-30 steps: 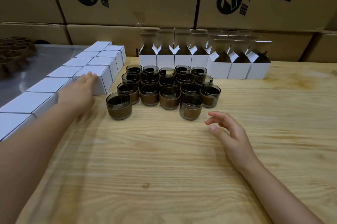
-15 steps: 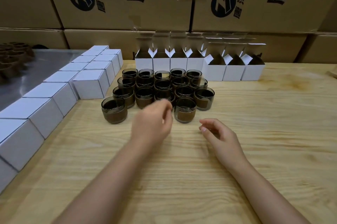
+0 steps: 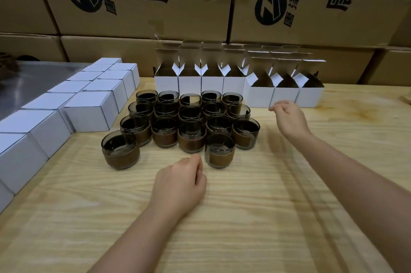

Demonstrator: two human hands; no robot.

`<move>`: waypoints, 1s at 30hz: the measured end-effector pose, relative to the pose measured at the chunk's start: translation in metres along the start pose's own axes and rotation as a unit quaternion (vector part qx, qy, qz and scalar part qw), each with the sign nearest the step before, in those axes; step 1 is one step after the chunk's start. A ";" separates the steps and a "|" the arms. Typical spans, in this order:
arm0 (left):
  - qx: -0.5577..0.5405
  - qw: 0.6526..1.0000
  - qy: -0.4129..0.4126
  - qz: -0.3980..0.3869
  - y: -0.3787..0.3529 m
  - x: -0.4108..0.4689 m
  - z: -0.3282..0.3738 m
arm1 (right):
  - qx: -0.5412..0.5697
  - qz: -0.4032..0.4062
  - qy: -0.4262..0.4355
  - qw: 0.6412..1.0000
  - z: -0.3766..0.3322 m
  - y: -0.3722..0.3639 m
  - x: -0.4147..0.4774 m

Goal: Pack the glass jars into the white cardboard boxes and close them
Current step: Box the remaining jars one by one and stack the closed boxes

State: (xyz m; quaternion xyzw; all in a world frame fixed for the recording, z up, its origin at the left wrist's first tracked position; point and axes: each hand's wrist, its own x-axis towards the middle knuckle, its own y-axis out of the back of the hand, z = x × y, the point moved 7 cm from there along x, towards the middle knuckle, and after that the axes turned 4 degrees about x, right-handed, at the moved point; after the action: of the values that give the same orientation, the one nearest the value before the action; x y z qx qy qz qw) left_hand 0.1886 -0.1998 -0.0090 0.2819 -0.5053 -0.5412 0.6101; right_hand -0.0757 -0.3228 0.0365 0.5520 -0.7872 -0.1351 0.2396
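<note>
Jars point(image 3: 191, 143) cluster mid-table; open boxes point(image 3: 284, 94) line the far edge. Right hand point(image 3: 289, 119) hovers just before one, loosely curled, empty — taking a box looks like the step. Left hand point(image 3: 180, 181), also empty and slack, rests near the front jar point(image 3: 220, 152) — next, grasp both.

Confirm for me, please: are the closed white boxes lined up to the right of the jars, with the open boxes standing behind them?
Not quite. The head view shows the closed white boxes lined up to the left of the jars, not the right. The open boxes do stand behind them.
</note>
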 end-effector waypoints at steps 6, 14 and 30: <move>-0.004 1.000 0.001 -0.007 -0.002 0.001 -0.002 | -0.069 -0.094 0.032 0.993 -0.015 -0.031 0.062; -0.009 1.000 0.002 -0.004 -0.001 0.000 -0.001 | -0.107 -0.060 0.037 0.992 -0.011 -0.048 0.078; -0.169 0.984 -0.011 0.059 0.019 -0.006 0.001 | -0.022 0.225 0.313 0.922 -0.109 0.024 -0.145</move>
State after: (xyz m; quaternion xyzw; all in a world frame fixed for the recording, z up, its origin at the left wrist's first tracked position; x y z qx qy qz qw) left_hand 0.1957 -0.1894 0.0060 0.1388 -0.4294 -0.5852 0.6737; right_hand 0.0023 -0.1730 0.1071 0.3687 -0.7724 0.0853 0.5101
